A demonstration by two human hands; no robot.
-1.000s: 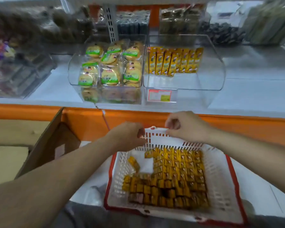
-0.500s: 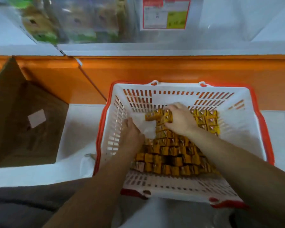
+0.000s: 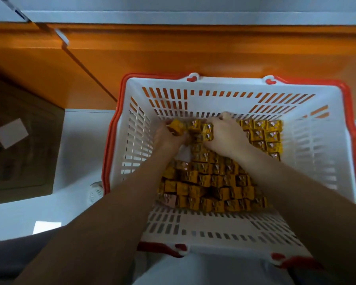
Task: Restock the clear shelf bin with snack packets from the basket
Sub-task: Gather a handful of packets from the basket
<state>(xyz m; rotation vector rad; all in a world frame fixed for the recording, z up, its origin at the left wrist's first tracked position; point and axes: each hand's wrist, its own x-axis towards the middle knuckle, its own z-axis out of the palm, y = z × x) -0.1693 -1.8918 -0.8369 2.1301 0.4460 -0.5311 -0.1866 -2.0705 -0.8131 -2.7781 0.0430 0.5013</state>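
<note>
While digging at the far wall of the basket (image 3: 214, 99), squeeze the row of packets (image 3: 200, 129) from both ends and keep it level. Left hand (image 3: 169, 137) curled round the end nearer the basket's left wall, right hand (image 3: 227, 134) clamped over the other end, fingers bent and close together, tips hidden. Lift straight up past the basket's rim, no fanning. Other packets (image 3: 214, 182) packed tight across the basket's floor; shelf bin not in view.
</note>
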